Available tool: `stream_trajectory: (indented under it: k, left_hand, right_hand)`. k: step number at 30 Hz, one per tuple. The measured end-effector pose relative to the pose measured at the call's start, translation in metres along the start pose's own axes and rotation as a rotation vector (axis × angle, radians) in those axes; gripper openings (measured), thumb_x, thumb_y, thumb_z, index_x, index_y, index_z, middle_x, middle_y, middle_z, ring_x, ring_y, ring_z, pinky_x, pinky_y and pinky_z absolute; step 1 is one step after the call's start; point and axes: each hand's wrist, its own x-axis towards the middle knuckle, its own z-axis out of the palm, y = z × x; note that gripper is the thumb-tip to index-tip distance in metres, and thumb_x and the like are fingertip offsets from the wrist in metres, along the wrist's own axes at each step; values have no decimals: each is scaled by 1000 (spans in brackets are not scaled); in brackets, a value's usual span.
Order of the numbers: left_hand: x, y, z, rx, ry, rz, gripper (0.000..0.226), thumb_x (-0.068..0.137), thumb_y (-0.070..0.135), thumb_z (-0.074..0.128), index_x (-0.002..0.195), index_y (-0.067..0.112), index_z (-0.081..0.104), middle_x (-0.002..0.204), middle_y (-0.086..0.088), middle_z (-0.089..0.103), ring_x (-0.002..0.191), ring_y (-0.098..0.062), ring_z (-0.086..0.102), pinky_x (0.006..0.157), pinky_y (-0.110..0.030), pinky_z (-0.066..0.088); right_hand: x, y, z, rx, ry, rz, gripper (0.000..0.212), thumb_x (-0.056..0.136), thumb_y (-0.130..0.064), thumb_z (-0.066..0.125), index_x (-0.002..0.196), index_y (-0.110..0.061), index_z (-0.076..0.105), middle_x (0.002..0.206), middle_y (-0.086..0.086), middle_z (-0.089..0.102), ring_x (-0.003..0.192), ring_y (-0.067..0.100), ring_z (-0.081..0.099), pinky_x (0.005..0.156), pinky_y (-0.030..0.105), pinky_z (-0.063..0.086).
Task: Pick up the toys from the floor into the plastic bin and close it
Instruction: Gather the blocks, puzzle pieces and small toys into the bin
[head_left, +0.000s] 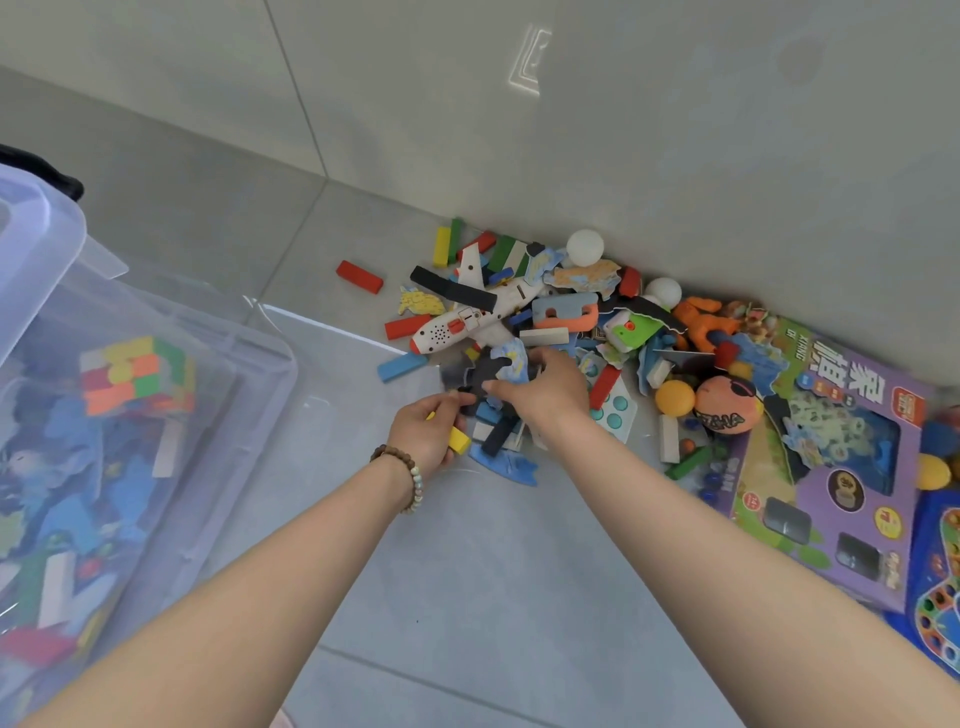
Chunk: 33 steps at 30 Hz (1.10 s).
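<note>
A heap of toys lies on the grey floor against the wall: a white toy plane, coloured wooden blocks, puzzle pieces, balls. My left hand curls round a yellow block at the heap's near edge. Just beside it, my right hand grips a bunch of dark and blue puzzle pieces. The clear plastic bin stands at the left with a colour cube and several toys inside. Its lid leans at the far left.
A purple game box and a blue board lie at the right. A single red block sits apart on the floor. An orange ball and a painted ball rest among the heap.
</note>
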Motion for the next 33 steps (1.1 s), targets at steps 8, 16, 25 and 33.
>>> stream_trajectory:
  k: [8,16,25,33]
  left_hand:
    - [-6,9,-1,34,-20,45,29,99,22,38,98,17,66,65,2,48,49,-9,39,37,-12,33]
    - [-58,71,-24,70,-94,173,29,98,30,41,82,22,65,65,2,47,51,-9,37,41,-14,34]
    - [-176,164,-175,262,-23,572,29,95,30,48,75,21,66,50,9,48,37,-3,39,35,-15,33]
    - [-206,109,-354,298,263,347,29,98,31,41,91,19,66,75,-1,61,54,-10,49,43,-16,46]
  right_hand:
    - [4,5,-25,267,-170,64,23,74,-19,78,92,-14,65,98,3,67,84,14,60,75,25,48]
    - [-39,-32,-108,409,-265,14,23,75,-24,76,95,-17,67,102,6,72,87,17,70,79,30,56]
    - [-179,-197,-117,298,-516,-303,7,78,-22,75,81,-18,69,74,-1,71,60,8,66,54,17,52]
    - [-238,-289,49,232,-653,-368,18,71,-25,81,82,-18,69,83,5,71,73,13,61,80,33,57]
